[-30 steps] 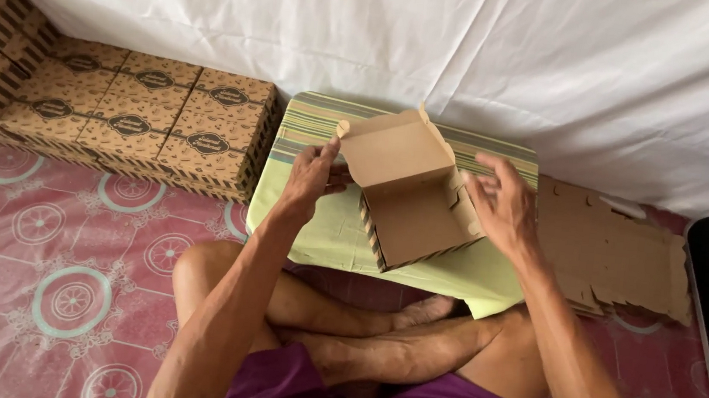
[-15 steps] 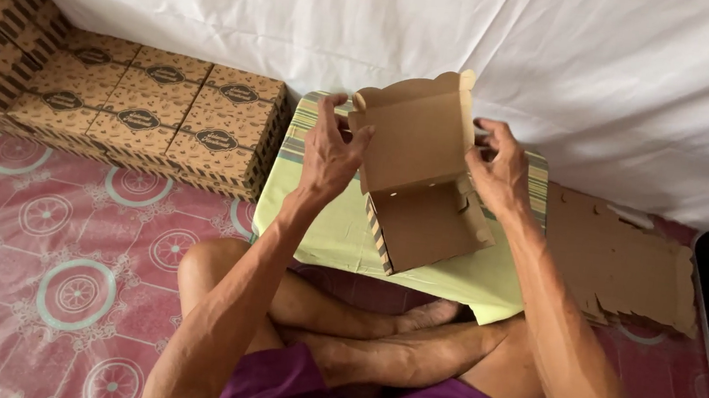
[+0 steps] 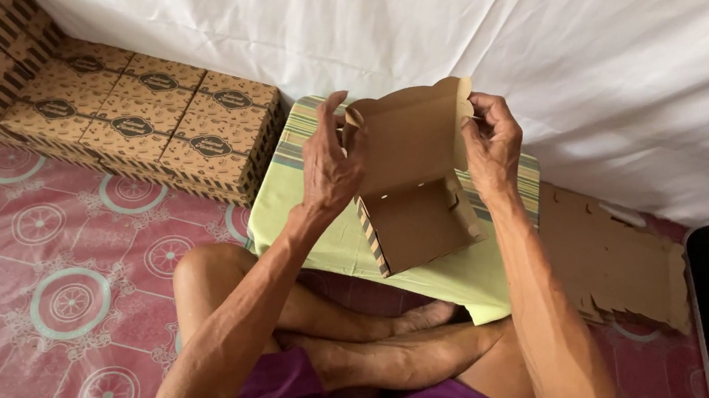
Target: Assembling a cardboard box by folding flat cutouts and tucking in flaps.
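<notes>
Both hands grip one half-folded cardboard box (image 3: pixel 413 188) above the green-covered low table (image 3: pixel 300 220) — left hand (image 3: pixel 332 162) pressed against its raised lid, fingers loosely spread; right hand (image 3: pixel 492 143) pinching the lid's edge. Three finished patterned boxes (image 3: pixel 144 115) show tops alongside — one stack of flat blanks (image 3: pixel 611 261).

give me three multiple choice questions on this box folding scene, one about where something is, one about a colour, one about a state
1. Where does the stack of flat cardboard blanks lie?
A. on the person's right, on the floor
B. on top of the finished boxes
C. on the person's lap

2. What colour is the cloth on the small table?
A. red
B. light green with striped edges
C. black

3. How is the lid of the cardboard box?
A. shut flat
C. torn off
B. raised open

Answers: 1 A, the blanks lie on the patterned floor beside the right arm. 2 B, green shows under the box. 3 B, the left hand and right hand hold the lid upright.
</notes>
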